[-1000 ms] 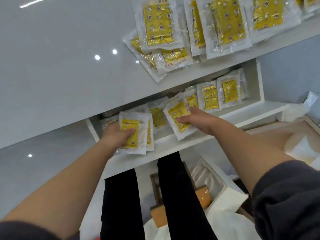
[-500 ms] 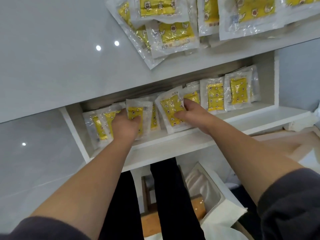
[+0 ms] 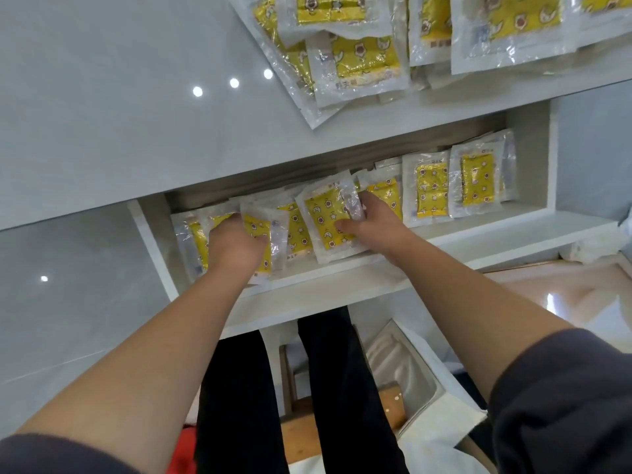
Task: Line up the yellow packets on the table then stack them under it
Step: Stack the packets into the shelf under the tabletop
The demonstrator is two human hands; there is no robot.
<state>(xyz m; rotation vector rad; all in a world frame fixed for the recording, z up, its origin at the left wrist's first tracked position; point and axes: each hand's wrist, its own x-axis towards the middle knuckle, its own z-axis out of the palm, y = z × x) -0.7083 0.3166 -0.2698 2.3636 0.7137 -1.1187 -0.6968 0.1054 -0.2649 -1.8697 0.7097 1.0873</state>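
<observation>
The person is busy with the stacking step, both arms reaching into the shelf under the table. The right hand is pinching a tilted packet, thumb on its yellow face and fingers behind its edge, while the left hand is lying over a second packet, fingers buried among wrappers, so I cannot tell its grip. Next, I judge, each packet is needing to be squared against the shelved row and released, since a loose heap is waiting on the table.
</observation>
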